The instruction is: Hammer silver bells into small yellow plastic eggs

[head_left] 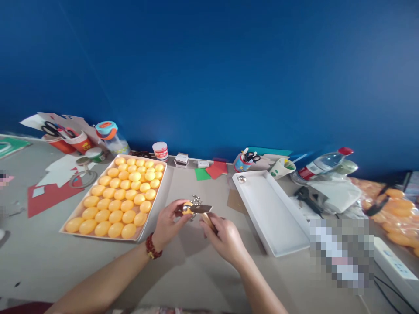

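Observation:
My left hand point(170, 220), a beaded bracelet at its wrist, pinches an orange table tennis ball point(187, 209) with a silvery patch on it. In my right hand point(223, 237) is a wooden-handled knife point(202, 209); its broad metal blade points left and reaches the ball's side, though I cannot tell whether it cuts in. Small shiny metal pieces point(197, 200) lie on the table just behind the ball. To the left, a shallow box point(163, 183) holds rows of orange balls. On the right, a long white tray point(278, 218) has one silvery round piece point(242, 179) in its far corner.
Paper cups with scissors point(78, 140), a drinking bottle point(113, 137) and red paper point(41, 200) stand or lie at left. Behind are a pen cup point(242, 163) and coloured paper. A plastic bottle point(324, 163), bagged orange balls point(399, 211) and a power strip point(396, 266) are right.

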Demonstrator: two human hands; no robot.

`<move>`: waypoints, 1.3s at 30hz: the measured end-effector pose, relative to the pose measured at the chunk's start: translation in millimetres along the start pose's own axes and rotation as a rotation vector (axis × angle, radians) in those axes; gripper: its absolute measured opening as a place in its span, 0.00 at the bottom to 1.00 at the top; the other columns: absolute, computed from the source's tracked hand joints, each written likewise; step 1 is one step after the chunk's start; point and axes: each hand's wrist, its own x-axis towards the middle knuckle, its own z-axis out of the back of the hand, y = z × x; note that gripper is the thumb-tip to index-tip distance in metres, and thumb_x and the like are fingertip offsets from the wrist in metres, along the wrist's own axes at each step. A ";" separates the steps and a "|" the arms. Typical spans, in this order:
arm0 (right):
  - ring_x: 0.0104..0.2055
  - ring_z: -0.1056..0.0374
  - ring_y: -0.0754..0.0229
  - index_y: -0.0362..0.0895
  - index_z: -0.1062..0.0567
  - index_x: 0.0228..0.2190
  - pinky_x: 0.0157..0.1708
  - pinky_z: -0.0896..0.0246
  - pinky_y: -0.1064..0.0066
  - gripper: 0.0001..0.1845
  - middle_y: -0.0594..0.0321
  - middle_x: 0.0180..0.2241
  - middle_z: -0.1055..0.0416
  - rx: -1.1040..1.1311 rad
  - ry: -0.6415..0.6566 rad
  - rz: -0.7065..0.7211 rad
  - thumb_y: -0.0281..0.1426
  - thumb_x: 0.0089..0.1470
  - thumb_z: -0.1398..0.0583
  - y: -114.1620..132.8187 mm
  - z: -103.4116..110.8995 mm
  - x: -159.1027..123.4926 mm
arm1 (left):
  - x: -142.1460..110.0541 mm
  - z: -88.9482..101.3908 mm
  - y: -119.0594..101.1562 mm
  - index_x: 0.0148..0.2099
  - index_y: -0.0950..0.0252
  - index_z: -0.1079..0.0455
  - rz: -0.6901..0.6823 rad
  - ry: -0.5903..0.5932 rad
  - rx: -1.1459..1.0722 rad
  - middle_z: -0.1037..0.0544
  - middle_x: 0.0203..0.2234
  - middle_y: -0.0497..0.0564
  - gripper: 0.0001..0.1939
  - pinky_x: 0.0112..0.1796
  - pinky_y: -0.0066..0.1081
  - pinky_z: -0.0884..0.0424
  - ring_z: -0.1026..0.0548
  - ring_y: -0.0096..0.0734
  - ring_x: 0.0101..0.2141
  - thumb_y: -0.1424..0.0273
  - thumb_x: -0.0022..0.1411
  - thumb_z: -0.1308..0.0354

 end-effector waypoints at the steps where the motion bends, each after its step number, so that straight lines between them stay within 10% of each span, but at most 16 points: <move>1: 0.24 0.31 0.59 0.44 0.28 0.35 0.25 0.44 0.74 0.11 0.63 0.23 0.27 -0.009 0.000 0.004 0.35 0.63 0.47 -0.2 -0.1 0.1 | 0.1 -0.2 -0.2 0.50 0.64 0.30 0.004 0.002 -0.014 0.21 0.42 0.54 0.18 0.40 0.35 0.20 0.20 0.34 0.35 0.63 0.59 0.37; 29: 0.24 0.28 0.57 0.44 0.27 0.37 0.25 0.41 0.73 0.13 0.60 0.22 0.26 -0.088 -0.076 0.019 0.37 0.63 0.49 -8.0 3.9 1.8 | 0.6 -0.1 -2.1 0.51 0.64 0.30 -0.001 0.026 -0.001 0.21 0.44 0.55 0.20 0.39 0.36 0.20 0.19 0.35 0.36 0.61 0.59 0.38; 39: 0.12 0.42 0.67 0.45 0.31 0.35 0.12 0.47 0.77 0.16 0.71 0.18 0.36 0.485 0.010 -0.263 0.45 0.60 0.45 -1.1 -0.8 4.5 | -1.1 -0.8 -3.3 0.54 0.62 0.31 -0.163 0.196 -0.090 0.27 0.50 0.59 0.17 0.50 0.40 0.28 0.27 0.43 0.50 0.67 0.63 0.41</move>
